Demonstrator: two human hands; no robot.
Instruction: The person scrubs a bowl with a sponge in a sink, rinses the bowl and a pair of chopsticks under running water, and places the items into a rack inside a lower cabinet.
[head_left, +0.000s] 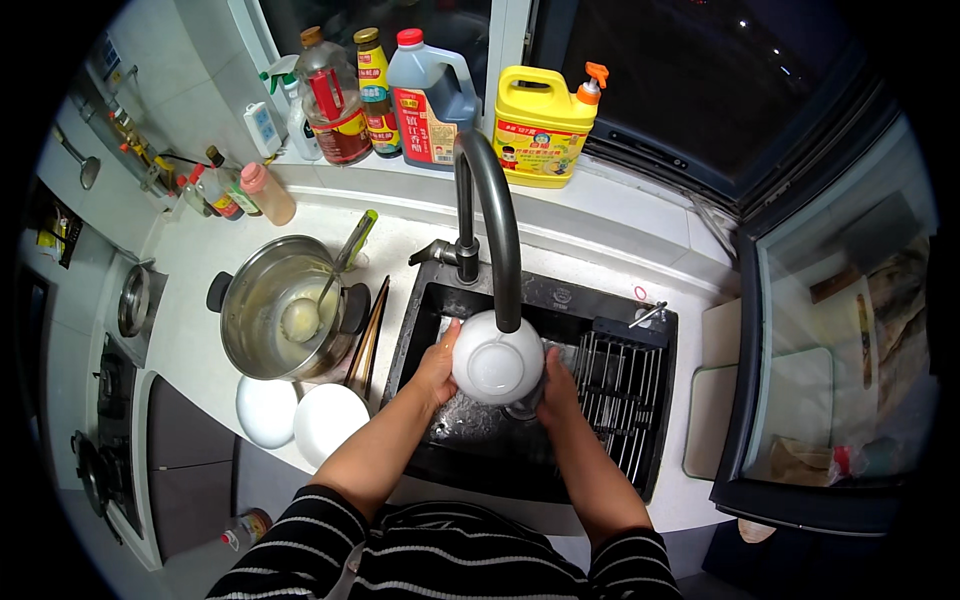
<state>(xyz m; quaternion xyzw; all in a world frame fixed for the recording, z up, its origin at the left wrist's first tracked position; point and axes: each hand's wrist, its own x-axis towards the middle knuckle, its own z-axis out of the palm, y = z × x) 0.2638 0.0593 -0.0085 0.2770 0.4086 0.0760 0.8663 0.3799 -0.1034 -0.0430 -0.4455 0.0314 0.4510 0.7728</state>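
– While the dark grey curved tap (488, 215) arches overhead, the white, round, glossy bowl (492, 378) is right there beneath its mouth, base up, over the black rectangular sink (537, 289). And the grip?

– Two-handed! The bare left hand (436, 367) has the left edge, the bare right hand (558, 391) the right, each curved just wide enough to take its side. Some fingertips are hidden, so how firmly they press I can't tell.

– How does a piece like that handle?

– Ceramic, I'd judge: stiff, no give at all, fairly light for two hands. But that shine! If it's wet, it'll be slippery, and one knock on the sink wall could chip it.

– Best place to hold?

– Opposite sides of the rim, just as here, fingers supporting underneath. The raised foot ring on the base would give a good pinch, too.

– And the arms?

– Lovely symmetry! Both forearms reach up from the lower edge, bare below black-and-white striped sleeves (628, 566), slanting in toward each other. The left thumb points up toward the tap; the right hand stands nearly upright alongside the bowl, its palm turned inward.
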